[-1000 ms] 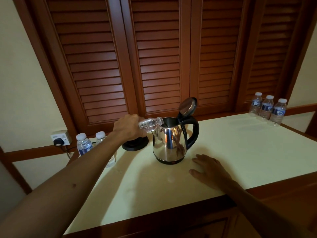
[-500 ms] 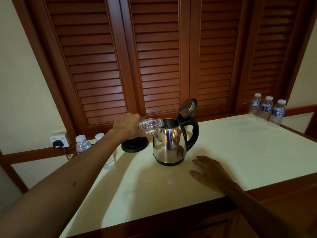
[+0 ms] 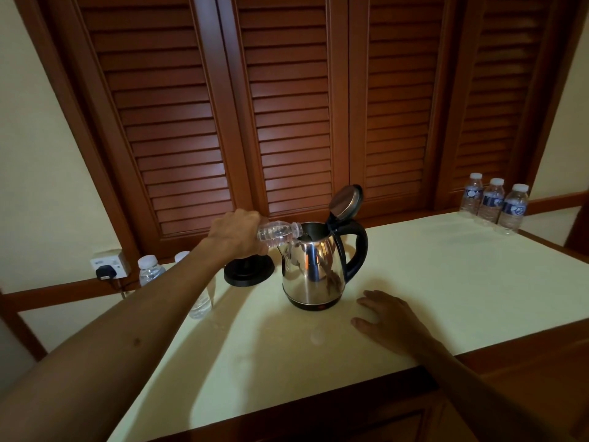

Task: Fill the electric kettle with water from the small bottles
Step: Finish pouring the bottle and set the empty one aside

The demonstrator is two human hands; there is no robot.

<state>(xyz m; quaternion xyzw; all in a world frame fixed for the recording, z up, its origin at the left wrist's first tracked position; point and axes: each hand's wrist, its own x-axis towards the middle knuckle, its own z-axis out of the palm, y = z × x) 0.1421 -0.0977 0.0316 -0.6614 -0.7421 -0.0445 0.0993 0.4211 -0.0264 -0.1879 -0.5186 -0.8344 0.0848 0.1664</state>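
Louvred doors behind cream worktop (image 3: 414,282); my left hand (image 3: 237,232) clenched round tilted bottle (image 3: 279,232), neck over open kettle (image 3: 314,266) mid-worktop; right hand (image 3: 387,317) flat, fingers spread, empty; I judge wobble would spill past rim.

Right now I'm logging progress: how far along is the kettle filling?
Done: the kettle stands off its base, lid open. In hand: the left hand tips an uncapped bottle into its mouth; the right hand rests on the counter. Left: three capped bottles at far right; two more behind the left arm, contents unclear.
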